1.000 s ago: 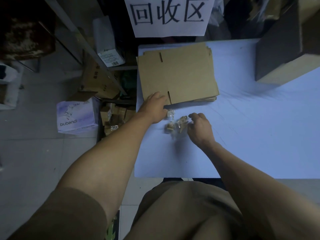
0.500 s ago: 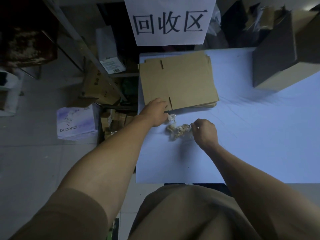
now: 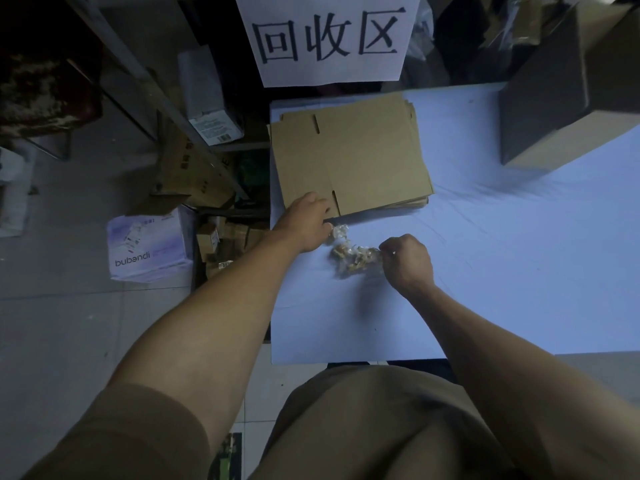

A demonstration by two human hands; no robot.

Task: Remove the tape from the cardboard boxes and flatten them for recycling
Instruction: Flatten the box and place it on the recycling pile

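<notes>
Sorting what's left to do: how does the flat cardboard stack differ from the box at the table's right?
The flattened brown cardboard stack lies flat, slots showing; the brown cardboard box stands assembled. The stack is near the table's left edge, the box at far right. Both are brown cardboard.

— What hangs at the table's far edge?
— A white paper sign [image 3: 329, 36] with three black characters.
— And on the floor, left?
— A white "bubandi" carton [image 3: 149, 245] beside a metal shelf frame [image 3: 138, 81].

Single head-worn view, steeply downward onto table [image 3: 485, 271], close.
</notes>
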